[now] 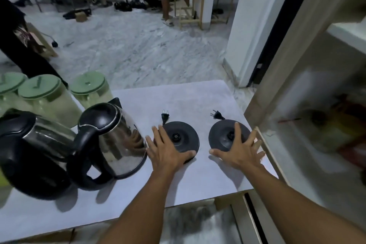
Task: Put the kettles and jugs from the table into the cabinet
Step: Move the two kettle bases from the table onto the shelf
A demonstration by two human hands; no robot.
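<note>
Two round black kettle bases lie on the pale table (198, 101). My left hand (168, 150) rests spread over the near left edge of the left base (184, 136), thumb curled around its rim. My right hand (240, 148) lies spread over the right base (223, 134). Each base has a short cord with a plug pointing away from me. Two steel kettles with black handles stand to the left, one close to my left hand (116, 136) and one at the frame's edge (31, 148). Three clear jugs with green lids stand behind them (90, 89), (42, 93), (10, 85).
An open cabinet (316, 105) stands at the right of the table, with a white shelf and dim red and yellow items inside. Marble floor lies beyond the table. People, chairs and a wooden stool (190, 2) are in the background.
</note>
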